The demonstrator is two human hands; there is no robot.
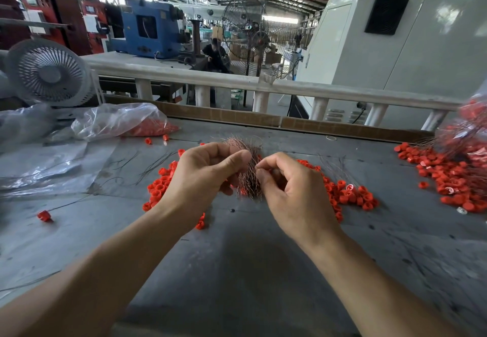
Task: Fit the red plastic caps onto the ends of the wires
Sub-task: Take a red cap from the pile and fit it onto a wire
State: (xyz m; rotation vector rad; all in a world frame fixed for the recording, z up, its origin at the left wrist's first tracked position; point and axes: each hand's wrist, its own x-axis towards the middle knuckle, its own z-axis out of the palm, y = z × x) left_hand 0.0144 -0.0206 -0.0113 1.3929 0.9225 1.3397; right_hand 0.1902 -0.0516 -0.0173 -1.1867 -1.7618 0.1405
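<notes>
Left hand (208, 175) covers middle of copper wire bundle (246, 178); wire count too fine to tell. Right hand (287, 191) fingertips pinch at bundle edge, any cap between them hidden. Part of red cap pile (342, 194) lost behind both hands. Bag of capped wires (469, 131) cut by right edge, blurred. Forearms cut by bottom edge.

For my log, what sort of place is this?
Likely a factory floor: a blue machine and big fan under a steel roof, loose red caps on a worn bench.
</notes>
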